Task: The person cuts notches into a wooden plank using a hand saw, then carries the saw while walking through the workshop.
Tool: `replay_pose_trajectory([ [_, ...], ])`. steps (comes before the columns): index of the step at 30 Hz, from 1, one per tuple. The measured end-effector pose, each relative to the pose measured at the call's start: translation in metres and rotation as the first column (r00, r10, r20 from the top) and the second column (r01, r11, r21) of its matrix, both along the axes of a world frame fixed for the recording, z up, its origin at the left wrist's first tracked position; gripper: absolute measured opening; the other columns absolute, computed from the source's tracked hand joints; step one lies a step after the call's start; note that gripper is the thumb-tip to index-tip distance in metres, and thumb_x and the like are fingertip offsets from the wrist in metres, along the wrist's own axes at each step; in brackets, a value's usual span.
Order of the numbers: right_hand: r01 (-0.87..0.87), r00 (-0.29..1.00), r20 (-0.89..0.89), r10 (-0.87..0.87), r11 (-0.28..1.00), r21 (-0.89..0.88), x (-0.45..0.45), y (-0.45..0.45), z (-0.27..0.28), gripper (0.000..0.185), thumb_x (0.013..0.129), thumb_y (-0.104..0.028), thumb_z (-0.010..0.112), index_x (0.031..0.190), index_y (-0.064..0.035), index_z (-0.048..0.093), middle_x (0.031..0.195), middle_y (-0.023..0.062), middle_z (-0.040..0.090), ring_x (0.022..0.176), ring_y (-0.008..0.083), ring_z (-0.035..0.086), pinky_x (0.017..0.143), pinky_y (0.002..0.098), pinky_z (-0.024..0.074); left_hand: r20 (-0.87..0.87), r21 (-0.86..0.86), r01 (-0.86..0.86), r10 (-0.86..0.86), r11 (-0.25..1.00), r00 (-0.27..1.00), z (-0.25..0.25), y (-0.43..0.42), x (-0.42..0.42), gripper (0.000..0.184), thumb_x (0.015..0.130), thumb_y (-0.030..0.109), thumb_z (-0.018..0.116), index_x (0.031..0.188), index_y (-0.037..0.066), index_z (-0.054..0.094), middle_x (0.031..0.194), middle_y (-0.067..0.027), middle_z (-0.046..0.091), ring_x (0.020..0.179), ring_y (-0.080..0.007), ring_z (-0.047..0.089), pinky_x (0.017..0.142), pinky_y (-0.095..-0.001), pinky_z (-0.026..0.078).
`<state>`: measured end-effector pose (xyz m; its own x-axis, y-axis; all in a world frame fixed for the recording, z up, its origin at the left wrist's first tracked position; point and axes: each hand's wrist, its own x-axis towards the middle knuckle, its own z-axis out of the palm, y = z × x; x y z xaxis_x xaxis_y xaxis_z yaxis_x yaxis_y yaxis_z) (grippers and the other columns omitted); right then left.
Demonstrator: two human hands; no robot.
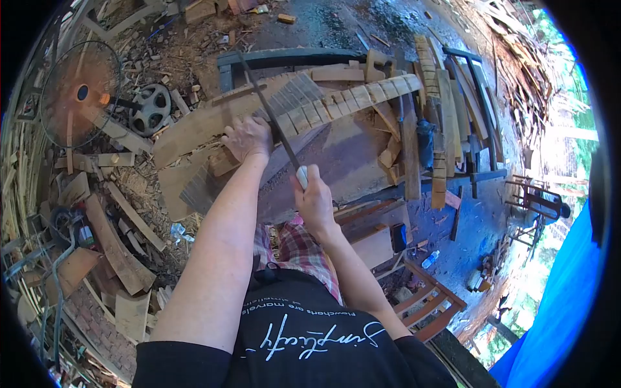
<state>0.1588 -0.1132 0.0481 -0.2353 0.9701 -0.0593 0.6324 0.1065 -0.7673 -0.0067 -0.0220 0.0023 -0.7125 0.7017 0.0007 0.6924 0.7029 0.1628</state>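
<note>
One slim blade (pixel 270 111), pale handle (pixel 302 176)

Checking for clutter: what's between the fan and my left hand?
In the head view, a grey spoked wheel, then a wooden board, lie between the fan and your left hand.

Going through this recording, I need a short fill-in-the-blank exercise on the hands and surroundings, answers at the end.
1. The right hand grips the long-bladed tool by its ____, not its blade.
2. The boards under the left hand are made of ____.
3. White lettering runs across a T-shirt coloured ____.
4. The large sheet at the picture's lower right is bright ____.

Missing words: handle; wood; black; blue.
</note>
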Motion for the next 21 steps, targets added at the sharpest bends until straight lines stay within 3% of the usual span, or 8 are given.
replay_pose_trajectory([
  [1,-0.016,1.0,-0.003,0.016,0.999,0.038,0.008,-0.007,0.003,0.024,0.088,-0.017,0.063,0.093,-0.0019,0.045,0.08,0.0256,0.059,0.08,0.0471,0.058,0.063,0.0497,0.0455,-0.005,0.02,-0.002,0.003,1.0,1.0,-0.004,-0.001,0.0,0.03,0.086,0.031,0.049,0.092,0.011,0.07,0.101,-0.0103,0.066,0.097,-0.0301,0.059,0.084,-0.0451,0.041],
  [3,0.037,0.997,-0.064,-0.041,0.997,-0.066,0.038,-0.048,0.023,0.025,0.088,-0.018,0.063,0.093,-0.0018,0.045,0.079,0.025,0.059,0.078,0.0468,0.058,0.063,0.0502,0.0452,-0.004,0.045,-0.02,0.02,0.999,1.0,-0.006,0.003,0.0,0.03,0.086,0.031,0.049,0.092,0.011,0.07,0.102,-0.0102,0.066,0.097,-0.03,0.059,0.084,-0.045,0.041],
  [7,0.068,0.998,0.024,-0.065,0.984,-0.166,0.055,-0.072,0.027,0.021,0.09,-0.016,0.06,0.092,-0.0025,0.044,0.073,0.0246,0.056,0.073,0.05,0.055,0.058,0.0482,0.0442,0.032,-0.01,-0.011,0.011,1.0,0.999,0.003,-0.001,-0.001,0.031,0.086,0.032,0.049,0.094,0.011,0.07,0.102,-0.0105,0.066,0.097,-0.0299,0.059,0.085,-0.0446,0.041],
  [11,0.001,1.0,0.02,-0.002,1.0,0.025,-0.01,0.013,-0.01,0.027,0.087,-0.02,0.065,0.095,-0.0023,0.046,0.079,0.0249,0.059,0.078,0.0456,0.058,0.062,0.0497,0.0454,0.02,-0.008,-0.002,0.002,1.0,1.0,0.001,0.001,0.0,0.03,0.086,0.031,0.05,0.095,0.01,0.069,0.1,-0.0109,0.066,0.096,-0.0303,0.059,0.084,-0.0446,0.041],
  [16,0.013,0.999,-0.037,-0.014,1.0,-0.015,0.032,-0.037,0.012,0.024,0.087,-0.018,0.066,0.098,-0.0028,0.051,0.08,0.0225,0.06,0.078,0.0453,0.059,0.063,0.0467,0.0474,-0.004,0.035,-0.005,0.005,0.999,1.0,-0.003,0.004,0.0,0.029,0.086,0.031,0.05,0.093,0.011,0.07,0.098,-0.0113,0.066,0.094,-0.0307,0.059,0.082,-0.0446,0.042],
  [18,0.068,0.997,-0.025,-0.069,0.996,-0.053,0.054,-0.075,0.024,0.019,0.09,-0.016,0.061,0.092,-0.0025,0.047,0.074,0.0219,0.057,0.073,0.0476,0.057,0.059,0.0453,0.0457,0.003,0.029,-0.021,0.021,0.999,1.0,-0.002,0.001,-0.001,0.029,0.086,0.03,0.05,0.092,0.011,0.07,0.098,-0.0115,0.066,0.093,-0.0308,0.059,0.082,-0.0445,0.042],
  [21,0.046,0.998,-0.049,-0.046,0.999,-0.004,0.043,-0.058,0.011,0.018,0.09,-0.015,0.061,0.093,-0.0024,0.048,0.074,0.0218,0.058,0.074,0.0475,0.058,0.06,0.0457,0.046,0.012,0.018,0.006,-0.006,1.0,1.0,0.004,0.002,0.001,0.029,0.085,0.031,0.05,0.092,0.011,0.07,0.098,-0.0116,0.066,0.093,-0.0308,0.059,0.082,-0.0443,0.042],
])
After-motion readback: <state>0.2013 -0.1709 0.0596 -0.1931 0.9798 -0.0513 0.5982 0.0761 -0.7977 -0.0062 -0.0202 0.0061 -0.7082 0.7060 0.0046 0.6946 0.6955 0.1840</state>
